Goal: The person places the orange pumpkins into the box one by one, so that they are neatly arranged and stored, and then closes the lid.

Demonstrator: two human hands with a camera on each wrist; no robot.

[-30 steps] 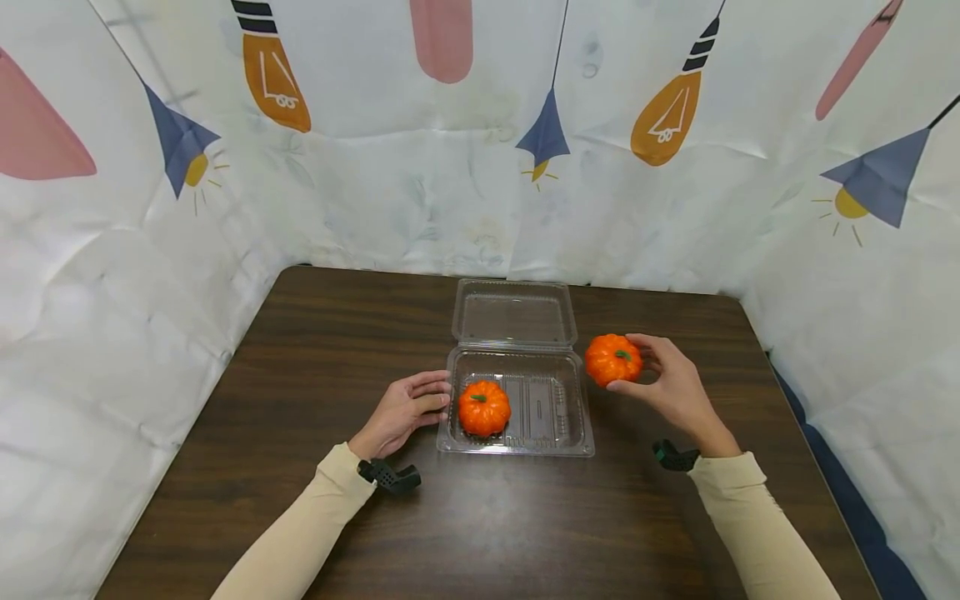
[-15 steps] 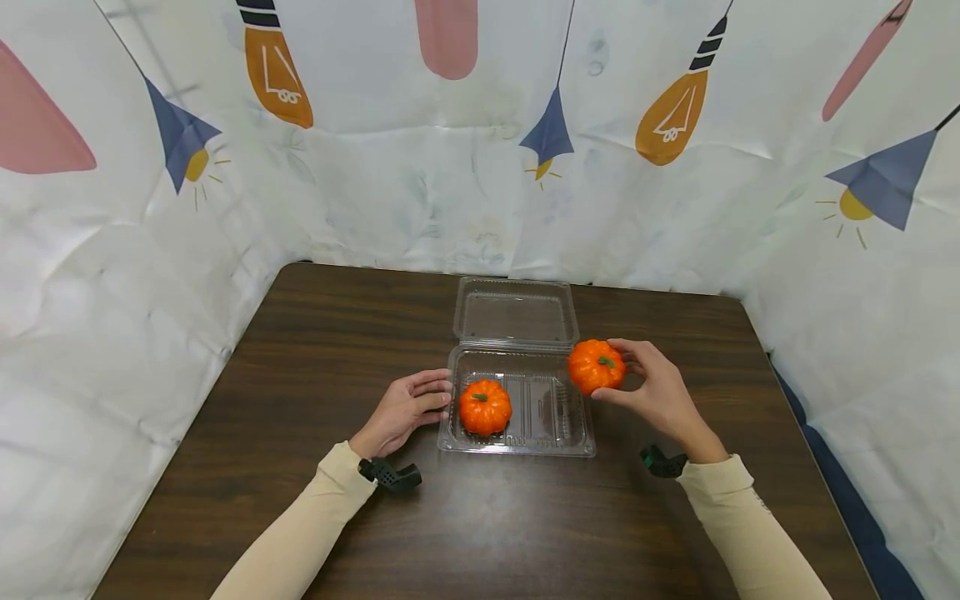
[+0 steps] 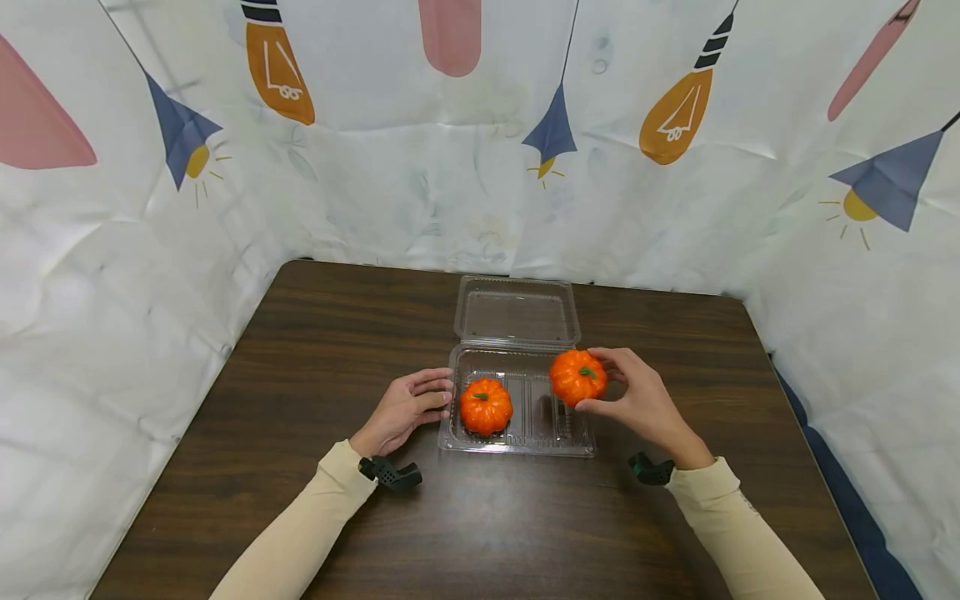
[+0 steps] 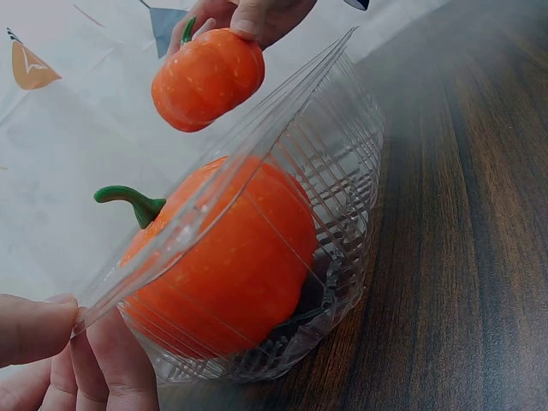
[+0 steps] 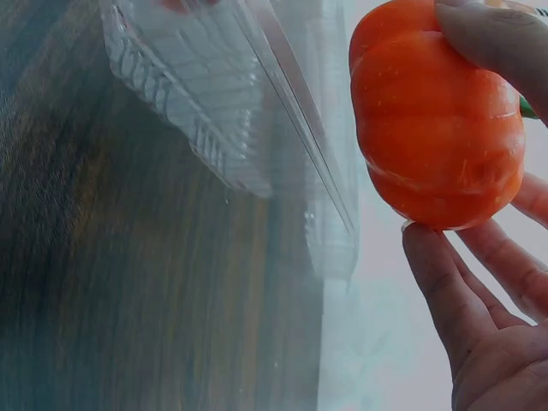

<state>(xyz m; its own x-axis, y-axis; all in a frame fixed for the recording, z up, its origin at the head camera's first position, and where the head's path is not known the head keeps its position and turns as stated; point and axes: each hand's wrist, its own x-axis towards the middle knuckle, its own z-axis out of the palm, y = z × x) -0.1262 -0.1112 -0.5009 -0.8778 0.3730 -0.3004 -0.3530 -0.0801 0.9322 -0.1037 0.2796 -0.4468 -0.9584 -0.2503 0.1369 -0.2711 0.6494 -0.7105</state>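
A clear plastic clamshell container (image 3: 517,452) lies on the table with its lid (image 3: 517,312) folded back. Inside, on the left, sits one orange toy pumpkin (image 3: 486,408) with a green stem. My left hand (image 3: 403,410) pinches the container's left rim between thumb and fingers, plain in the left wrist view. Raised over the right half of the container is a second pumpkin (image 3: 576,378), gripped by my right hand (image 3: 643,405). In the right wrist view, the thumb (image 5: 501,38) lies on one side of this pumpkin and fingertips touch the opposite side.
The dark wood-grain table (image 3: 465,525) extends around the container. Behind it and at both sides hangs a white printed cloth (image 3: 360,192). Each wrist wears a black strap, such as the left strap (image 3: 390,473).
My right hand has carried its pumpkin leftward, from beside the container to above its right half. The left hand stays at the left rim, and the other pumpkin stays put.
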